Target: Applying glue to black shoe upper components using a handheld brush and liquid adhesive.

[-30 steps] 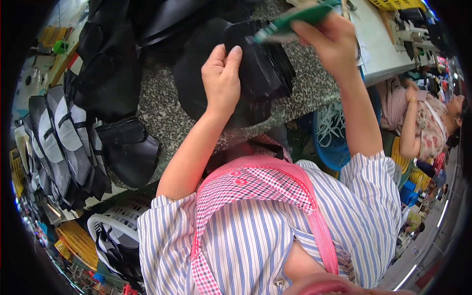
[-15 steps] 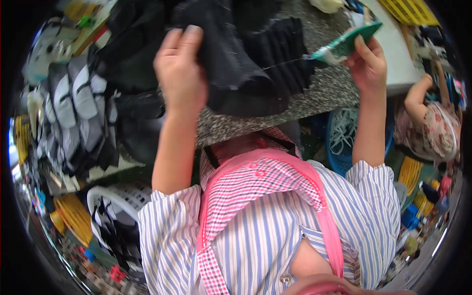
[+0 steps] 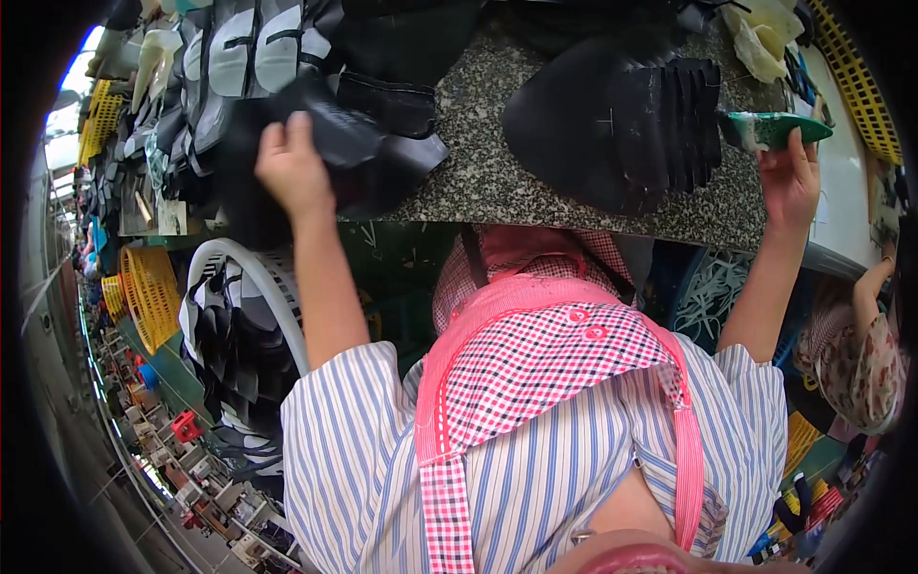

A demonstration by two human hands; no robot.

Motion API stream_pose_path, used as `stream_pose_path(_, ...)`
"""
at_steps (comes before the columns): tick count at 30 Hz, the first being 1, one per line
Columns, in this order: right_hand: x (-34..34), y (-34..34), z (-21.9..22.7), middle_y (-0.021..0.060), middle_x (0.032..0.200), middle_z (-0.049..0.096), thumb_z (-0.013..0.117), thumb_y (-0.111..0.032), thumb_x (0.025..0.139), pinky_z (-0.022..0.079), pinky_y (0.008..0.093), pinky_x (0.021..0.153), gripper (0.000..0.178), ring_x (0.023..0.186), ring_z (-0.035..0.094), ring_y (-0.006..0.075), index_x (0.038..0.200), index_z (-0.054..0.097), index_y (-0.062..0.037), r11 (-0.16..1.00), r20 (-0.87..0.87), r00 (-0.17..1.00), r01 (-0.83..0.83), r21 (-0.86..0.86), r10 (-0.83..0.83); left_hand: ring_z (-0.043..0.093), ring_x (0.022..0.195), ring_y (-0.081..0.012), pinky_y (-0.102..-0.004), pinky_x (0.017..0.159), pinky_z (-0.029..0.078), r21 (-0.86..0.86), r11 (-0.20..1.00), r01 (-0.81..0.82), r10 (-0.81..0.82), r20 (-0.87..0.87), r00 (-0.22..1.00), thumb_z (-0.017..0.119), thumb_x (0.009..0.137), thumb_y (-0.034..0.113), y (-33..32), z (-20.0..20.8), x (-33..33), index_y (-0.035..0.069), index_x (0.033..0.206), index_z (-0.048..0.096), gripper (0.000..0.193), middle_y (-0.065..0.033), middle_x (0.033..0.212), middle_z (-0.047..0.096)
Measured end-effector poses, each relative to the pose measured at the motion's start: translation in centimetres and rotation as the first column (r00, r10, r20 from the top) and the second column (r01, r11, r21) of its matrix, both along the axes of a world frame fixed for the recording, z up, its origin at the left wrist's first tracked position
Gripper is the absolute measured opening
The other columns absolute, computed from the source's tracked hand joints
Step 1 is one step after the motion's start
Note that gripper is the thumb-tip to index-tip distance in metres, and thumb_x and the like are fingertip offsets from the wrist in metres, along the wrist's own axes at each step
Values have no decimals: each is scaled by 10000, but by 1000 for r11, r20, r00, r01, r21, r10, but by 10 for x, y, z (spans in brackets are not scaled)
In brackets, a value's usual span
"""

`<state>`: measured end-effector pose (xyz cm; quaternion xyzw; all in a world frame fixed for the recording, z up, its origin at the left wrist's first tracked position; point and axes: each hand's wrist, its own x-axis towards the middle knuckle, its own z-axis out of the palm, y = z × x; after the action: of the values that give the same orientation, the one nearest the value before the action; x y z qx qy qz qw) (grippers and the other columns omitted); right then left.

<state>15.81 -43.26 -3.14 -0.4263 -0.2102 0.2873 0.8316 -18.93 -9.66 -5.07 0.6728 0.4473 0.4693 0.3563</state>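
On the left side of the speckled tabletop, my left hand (image 3: 295,174) pinches a black sheet-like cut piece (image 3: 330,129), smeared by motion. Other dark pieces lie around and under it, so its outline is hard to follow. My right hand (image 3: 791,187) grips a green scoop-shaped tool (image 3: 798,127) with whitish smears at the end pointing left. That end is close to a fanned stack of black cut pieces (image 3: 660,129), whose overlapping edges face right. A broad black rounded piece (image 3: 555,124) extends from the stack's left side.
Grey-and-black pieces (image 3: 229,57) overlap at the far left. Below the table edge stand a white basket (image 3: 244,253) filled with black pieces and a blue basket (image 3: 681,287) of pale strips. A yellow crate (image 3: 861,86) is at far right. Another person's arm (image 3: 870,287) shows at right.
My left hand has carried a black piece leftward, away from the stack. The thin strand between the green tool and the black pieces is no longer visible. The whole view has shifted.
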Motion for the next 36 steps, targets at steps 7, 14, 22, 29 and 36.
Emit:
stream_pose_path(7,-11,-12,0,50,762,593,521,-91,809,435,270,549,106,540,498,115,907,534,-53,993,86,992,94,-72,-87,486,751,-265,-319,718,406,542,830,-135,397,-401,826,613,738,219,-39,-16,22,-23,1177,364,560,-177,1052,379)
stream_pose_path(14,-42,33,15,28,693,577,579,-82,773,374,190,453,90,527,497,81,816,565,-5,962,389,900,254,-102,-196,514,815,-217,-299,716,408,86,714,695,-637,-334,695,526,785,141,-134,-19,143,15,1077,491,320,-114,909,538)
stream_pose_path(22,-54,41,36,33,577,538,593,-98,746,358,223,440,107,467,480,95,804,555,-15,806,715,631,233,-545,301,515,716,-172,-275,676,426,-173,722,670,-690,-242,682,580,738,165,-157,-33,193,31,1090,494,386,-100,877,515)
stream_pose_path(29,-21,69,35,110,594,522,587,-142,730,382,279,449,106,488,493,246,794,573,-58,812,962,228,527,-253,151,417,910,-290,-352,809,352,0,737,676,-669,-151,728,578,687,37,-170,-38,210,6,1065,470,395,-137,965,442)
stream_pose_path(36,-42,10,38,43,722,569,524,-10,767,395,199,537,75,612,499,82,814,578,11,814,755,574,244,-528,318,438,888,-269,-335,795,366,96,744,661,-620,-269,737,585,700,67,-178,-45,211,27,1097,472,414,-124,969,461)
